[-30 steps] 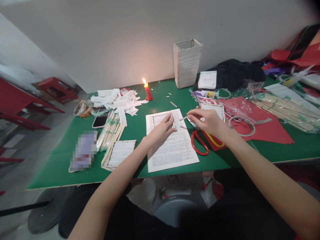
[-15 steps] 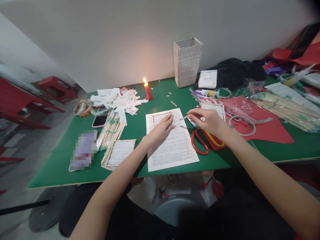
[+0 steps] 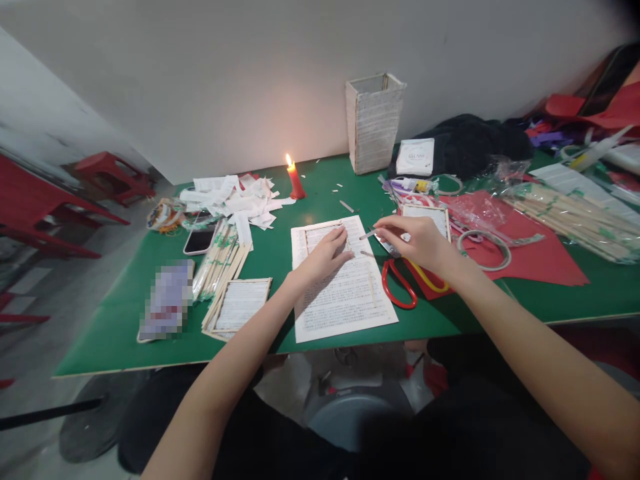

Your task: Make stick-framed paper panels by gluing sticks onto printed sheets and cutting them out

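Head view: looking forward and down on a green-topped work table (image 3: 110, 333), both bare forearms reaching in from the bottom edge.
Right hand (image 3: 417, 243): thumb and forefinger pinch a slim pale stick (image 3: 369, 235), the other fingers curled loosely beneath it.
Stick: held just above the upper part of the sheet, long axis lying almost crosswise to the view, tip pointing left and slightly down toward the left hand (its exact material is too small to tell).
Left hand (image 3: 323, 257): fingers pressed together and lying flat on a printed sheet (image 3: 345, 300), fingertips against a frame of thin sticks (image 3: 325, 230) that sits on the sheet; no pinch.
Reach: the stick's tip lies near the left fingertips, not touching them.
Sheet: long axis running away from the person, between the two hands and close to the table's front edge.
Around the right hand: red-handled scissors (image 3: 397, 283), a second stick frame (image 3: 425, 220).
Rest: a lit red candle (image 3: 295, 179), white paper scraps (image 3: 230, 200), a phone (image 3: 200, 240), bundled chopsticks (image 3: 217, 263), a stick-built box (image 3: 374, 123).
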`<state>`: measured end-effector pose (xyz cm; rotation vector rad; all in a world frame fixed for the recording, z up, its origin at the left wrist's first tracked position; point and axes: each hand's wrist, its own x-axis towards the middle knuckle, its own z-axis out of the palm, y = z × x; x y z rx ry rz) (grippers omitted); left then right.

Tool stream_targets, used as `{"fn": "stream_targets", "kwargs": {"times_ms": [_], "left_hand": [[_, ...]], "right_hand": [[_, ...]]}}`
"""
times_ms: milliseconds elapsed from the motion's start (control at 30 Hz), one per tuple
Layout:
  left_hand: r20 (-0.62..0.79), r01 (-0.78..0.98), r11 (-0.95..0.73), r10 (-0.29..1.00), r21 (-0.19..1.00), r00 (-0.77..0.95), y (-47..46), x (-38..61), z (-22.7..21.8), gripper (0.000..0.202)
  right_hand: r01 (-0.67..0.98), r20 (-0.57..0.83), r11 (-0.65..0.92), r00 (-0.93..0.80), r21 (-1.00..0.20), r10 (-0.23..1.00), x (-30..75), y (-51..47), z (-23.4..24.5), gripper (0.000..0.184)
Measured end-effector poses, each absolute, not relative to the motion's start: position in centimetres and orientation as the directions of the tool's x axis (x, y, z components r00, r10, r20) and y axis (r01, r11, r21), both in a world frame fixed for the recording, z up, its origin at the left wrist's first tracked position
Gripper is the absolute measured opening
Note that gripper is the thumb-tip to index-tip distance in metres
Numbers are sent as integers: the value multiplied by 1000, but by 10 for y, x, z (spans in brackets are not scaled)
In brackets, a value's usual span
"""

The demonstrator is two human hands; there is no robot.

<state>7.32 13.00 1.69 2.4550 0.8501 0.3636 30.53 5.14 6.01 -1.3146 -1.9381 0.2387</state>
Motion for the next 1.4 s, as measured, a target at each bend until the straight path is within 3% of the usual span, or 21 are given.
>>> {"fn": "stream_targets", "kwargs": {"times_ms": [433,1100,1400], "left_hand": [[85,497,-699,618,514,782,131,73,12,61],[91,555,-759,614,340,784,131,80,11,59],[91,565,-755,622,334,778,134,81,8,59]], "right_hand": [[714,481,448,-175,-539,859,306,51,60,20],[708,495,464,-184,-533,849,306,51,61,18],[703,499,470,-186,-534,846,306,50,60,18]]}}
